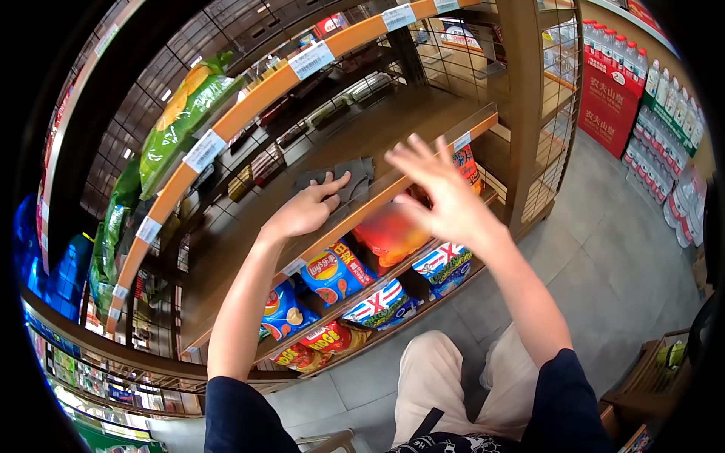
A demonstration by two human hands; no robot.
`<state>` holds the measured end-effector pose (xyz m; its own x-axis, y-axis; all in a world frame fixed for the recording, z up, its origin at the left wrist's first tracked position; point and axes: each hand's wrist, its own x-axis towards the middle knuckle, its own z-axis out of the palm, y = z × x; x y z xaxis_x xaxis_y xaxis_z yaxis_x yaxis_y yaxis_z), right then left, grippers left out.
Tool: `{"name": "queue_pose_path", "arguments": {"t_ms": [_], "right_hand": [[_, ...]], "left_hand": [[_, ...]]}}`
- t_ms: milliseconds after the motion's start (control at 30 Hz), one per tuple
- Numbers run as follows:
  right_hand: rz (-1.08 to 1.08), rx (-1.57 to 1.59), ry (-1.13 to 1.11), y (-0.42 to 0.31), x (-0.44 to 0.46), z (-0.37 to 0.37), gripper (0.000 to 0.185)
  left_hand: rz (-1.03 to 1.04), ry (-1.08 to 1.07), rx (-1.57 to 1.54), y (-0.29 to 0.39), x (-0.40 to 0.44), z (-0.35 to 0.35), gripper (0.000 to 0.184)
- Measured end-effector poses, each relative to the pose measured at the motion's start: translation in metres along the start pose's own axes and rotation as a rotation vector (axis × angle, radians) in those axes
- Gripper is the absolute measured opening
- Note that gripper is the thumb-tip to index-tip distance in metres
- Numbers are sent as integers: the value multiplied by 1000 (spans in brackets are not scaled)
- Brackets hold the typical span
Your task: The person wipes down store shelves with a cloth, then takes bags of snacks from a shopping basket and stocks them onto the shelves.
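My left hand [306, 210] presses down on a dark grey cloth [355, 175] that lies crumpled on a brown shelf board [302, 181]. Its fingers are partly bent over the cloth, which sticks out on both sides of the hand. Above the shelf's orange front edge [362, 214], my right hand [434, 185] is raised with fingers spread, slightly blurred and holding nothing. Beneath that hand sits a red and orange snack bag [393, 235], partly covered by it. A blue Lay's chip bag [332, 272] stands on the lower shelf, close below my left hand.
Green snack bags [185, 124] stand on the upper shelf at left, behind price tags [204, 151]. More chip bags [385, 302] fill the lowest shelf. A wire-mesh side panel [551, 113] ends the rack. Red cartons [604, 106] and bottle packs [653, 151] stand across the tiled floor.
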<state>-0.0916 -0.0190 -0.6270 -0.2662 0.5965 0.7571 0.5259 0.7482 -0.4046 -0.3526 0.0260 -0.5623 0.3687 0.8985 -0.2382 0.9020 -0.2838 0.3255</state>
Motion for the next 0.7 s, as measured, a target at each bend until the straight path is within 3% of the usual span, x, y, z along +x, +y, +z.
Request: {"name": "queue_pose_path", "arguments": {"t_ms": [133, 367, 700], "right_hand": [[71, -100, 3, 21, -5, -11, 53], [10, -113, 30, 25, -9, -6, 55], [33, -174, -50, 14, -17, -11, 64]], "left_hand": [[-2, 98, -110, 4, -8, 7, 47], [-35, 125, -298, 9, -35, 12, 51], [-31, 160, -297, 16, -38, 12, 51]]}}
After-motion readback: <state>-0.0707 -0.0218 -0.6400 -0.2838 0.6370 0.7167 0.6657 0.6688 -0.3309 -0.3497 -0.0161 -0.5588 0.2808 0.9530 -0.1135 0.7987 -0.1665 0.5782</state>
